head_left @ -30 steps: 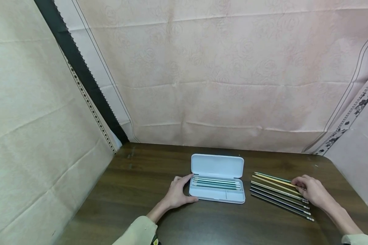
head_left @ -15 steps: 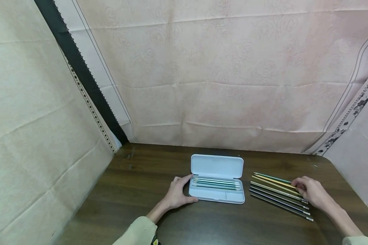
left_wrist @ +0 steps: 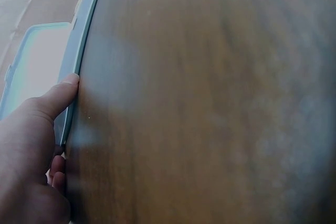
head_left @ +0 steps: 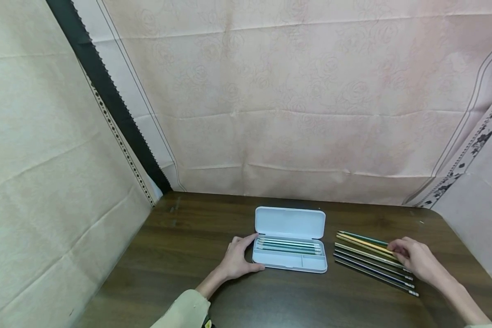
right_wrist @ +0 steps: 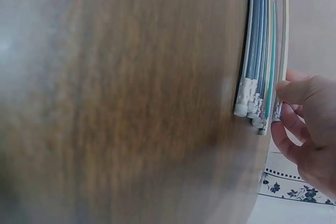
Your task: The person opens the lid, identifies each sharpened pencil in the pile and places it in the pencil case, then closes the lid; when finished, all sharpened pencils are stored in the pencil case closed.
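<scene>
An open light-blue pencil case lies on the table with several green and white pencils in its back compartment. My left hand holds its left end, thumb at the front edge and fingers at the back corner; in the left wrist view the thumb presses along the edge. To the right, my right hand pinches a yellow pencil near its eraser end, and in the right wrist view this pencil stands apart from the row. Several dark and light pencils lie side by side below that hand.
The brown wooden table has its back edge against a pale cloth wall. Cloth walls also close in on the left and right. A green pencil lies farthest back in the row.
My right hand has shifted slightly left with the yellow pencil, which now sits nearer the neighbouring yellow one. The left hand and the case stay where they were.
</scene>
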